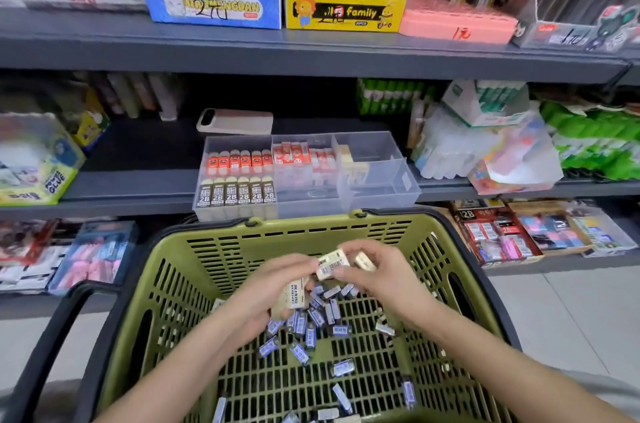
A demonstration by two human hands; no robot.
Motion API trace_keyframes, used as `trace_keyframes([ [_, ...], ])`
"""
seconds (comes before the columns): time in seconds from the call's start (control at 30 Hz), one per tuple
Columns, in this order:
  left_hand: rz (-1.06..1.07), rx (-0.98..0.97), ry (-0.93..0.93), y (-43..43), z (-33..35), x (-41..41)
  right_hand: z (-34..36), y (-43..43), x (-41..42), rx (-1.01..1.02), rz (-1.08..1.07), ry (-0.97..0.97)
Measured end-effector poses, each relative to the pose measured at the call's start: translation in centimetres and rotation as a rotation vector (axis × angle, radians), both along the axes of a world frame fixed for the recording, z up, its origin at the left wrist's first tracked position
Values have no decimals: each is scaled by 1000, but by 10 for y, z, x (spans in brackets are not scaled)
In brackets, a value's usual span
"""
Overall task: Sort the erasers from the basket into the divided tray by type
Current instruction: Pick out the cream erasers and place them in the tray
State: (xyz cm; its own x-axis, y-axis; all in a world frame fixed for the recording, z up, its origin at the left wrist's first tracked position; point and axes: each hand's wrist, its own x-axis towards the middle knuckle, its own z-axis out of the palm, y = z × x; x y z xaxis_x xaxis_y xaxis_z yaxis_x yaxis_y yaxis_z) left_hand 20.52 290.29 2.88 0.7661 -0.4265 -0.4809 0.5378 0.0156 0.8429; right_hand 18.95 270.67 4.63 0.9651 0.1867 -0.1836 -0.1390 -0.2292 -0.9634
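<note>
Cream-sleeved erasers (332, 263) are gripped in both hands above the green basket (214, 270): several are bunched in the closed left hand (277, 287), and one or two more are pinched between the fingertips of the right hand (377, 273), where the two hands meet. Below them, on the basket floor, many small blue-sleeved erasers (304, 325) are left scattered. Beyond the basket's far rim, on the grey shelf (138, 180), the clear divided tray (377, 180) is seen partly filled: red-sleeved erasers (239, 159) and 2B erasers (237, 194) are ranked in its left section, red-and-white ones (294, 152) are stacked in the middle, and a few cream pieces are set at the near edge of the otherwise bare right section. The sorting is judged well underway, with the blue type not yet begun. Some risk is seen in the crowded left-hand bundle, from which a piece could be squeezed out and dropped back among the blue ones. Cream sleeves could also be confused with the pale ends of the 2B row and set in the wrong section.
</note>
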Motion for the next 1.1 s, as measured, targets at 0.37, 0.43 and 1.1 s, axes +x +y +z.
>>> trace_keyframes([
  [0.37, 126, 46, -301, -31, 78, 45, 77, -25, 60, 99, -45, -41],
  [0.43, 157, 40, -315, -32, 82, 52, 80, -34, 80, 45, -63, -77],
  [1.1, 391, -31, -114, -31, 81, 96, 48, -56, 211, -1077, 354, -228],
])
